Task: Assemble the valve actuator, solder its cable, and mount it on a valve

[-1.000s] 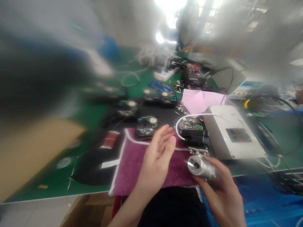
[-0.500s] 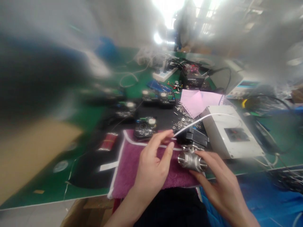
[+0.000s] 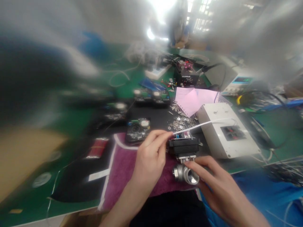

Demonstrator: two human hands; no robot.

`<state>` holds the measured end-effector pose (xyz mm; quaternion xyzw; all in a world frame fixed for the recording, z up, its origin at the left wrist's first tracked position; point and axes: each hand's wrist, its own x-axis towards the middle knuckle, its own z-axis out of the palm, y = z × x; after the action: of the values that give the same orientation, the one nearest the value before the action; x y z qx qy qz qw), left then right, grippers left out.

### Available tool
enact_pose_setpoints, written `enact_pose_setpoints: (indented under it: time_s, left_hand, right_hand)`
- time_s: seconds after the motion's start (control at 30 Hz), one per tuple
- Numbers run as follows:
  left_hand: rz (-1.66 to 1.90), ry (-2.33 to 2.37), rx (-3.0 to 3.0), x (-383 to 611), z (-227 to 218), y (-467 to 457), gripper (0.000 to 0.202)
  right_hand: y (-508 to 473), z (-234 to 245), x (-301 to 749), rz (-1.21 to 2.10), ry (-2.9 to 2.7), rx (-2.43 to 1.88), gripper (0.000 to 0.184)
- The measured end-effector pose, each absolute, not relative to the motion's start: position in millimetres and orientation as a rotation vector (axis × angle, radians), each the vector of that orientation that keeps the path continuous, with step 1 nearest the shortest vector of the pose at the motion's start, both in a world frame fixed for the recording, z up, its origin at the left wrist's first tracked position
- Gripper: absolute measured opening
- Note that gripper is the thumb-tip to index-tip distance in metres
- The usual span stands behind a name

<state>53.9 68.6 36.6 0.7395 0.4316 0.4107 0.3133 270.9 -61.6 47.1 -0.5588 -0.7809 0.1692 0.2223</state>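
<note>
A steel ball valve (image 3: 185,174) with a black actuator housing (image 3: 184,145) lies on a purple towel (image 3: 121,170). One round port of the valve faces me, and part of a circuit board shows at the housing's far side. My right hand (image 3: 216,181) grips the valve body from the right, its fingers at the neck and side. Between the thumb and fingertips of my left hand (image 3: 151,154) the end of a white cable (image 3: 201,125) is pinched, just left of the housing. From there the cable runs to a grey box on the right.
The grey box (image 3: 213,138) with a black-and-red terminal stands right of the valve. Small metal rings (image 3: 178,123), pink sheets (image 3: 189,101) and a round-faced circuit unit (image 3: 138,128) lie beyond the towel. A red-wrapped bundle (image 3: 98,148) is at left.
The valve has turned so that a port faces me, and the housing's far side shows a board. My left fingers have closed on the white cable. The view has shifted slightly.
</note>
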Motion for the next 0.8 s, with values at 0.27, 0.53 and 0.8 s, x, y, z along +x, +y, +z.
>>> enact_pose_setpoints:
  time_s: [0.27, 0.53, 0.8]
  left_hand:
    - [1.008, 1.116, 1.992, 50.6, 38.4, 73.3, 0.034]
    - [0.979, 1.148, 2.129, 53.8, 44.2, 80.1, 0.026]
    - [0.819, 1.124, 2.209, 58.3, 41.0, 96.9, 0.025]
  right_hand:
    - [-62.8, 42.1, 269.6, 0.407, -2.191, -1.506, 0.063]
    - [-66.3, 32.0, 269.0, 0.339, -2.159, -1.512, 0.062]
    - [-82.8, 19.3, 271.6, 0.136, -2.197, -1.38, 0.06]
